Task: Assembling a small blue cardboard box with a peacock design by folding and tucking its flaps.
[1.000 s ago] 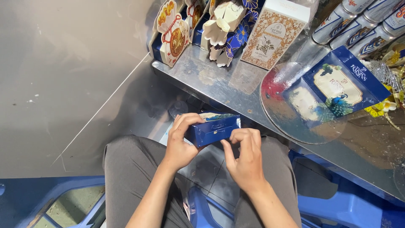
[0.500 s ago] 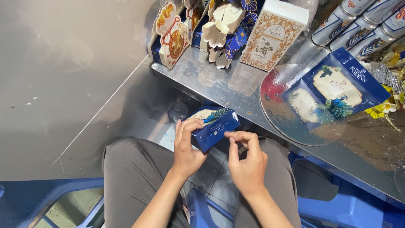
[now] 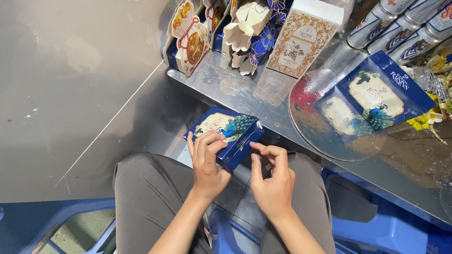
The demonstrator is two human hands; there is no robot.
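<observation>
Two hands over lap: left hand [image 3: 208,162] grips glossy blue cardboard box [image 3: 226,134], fingers wrapped over top; right hand [image 3: 272,175] beside it, fingertips pinched, contents unclear. Beyond: steel shelf [image 3: 245,96], round clear plate [image 3: 329,122], flat blue box [image 3: 383,91], tall patterned carton [image 3: 303,40].

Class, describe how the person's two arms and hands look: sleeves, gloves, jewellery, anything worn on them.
Both forearms are bare, with no sleeves in view. The left hand and right hand wear no gloves, and no rings, watch or bracelets show. The fingernails are short and look unpainted. Grey trousers cover the lap beneath.
</observation>
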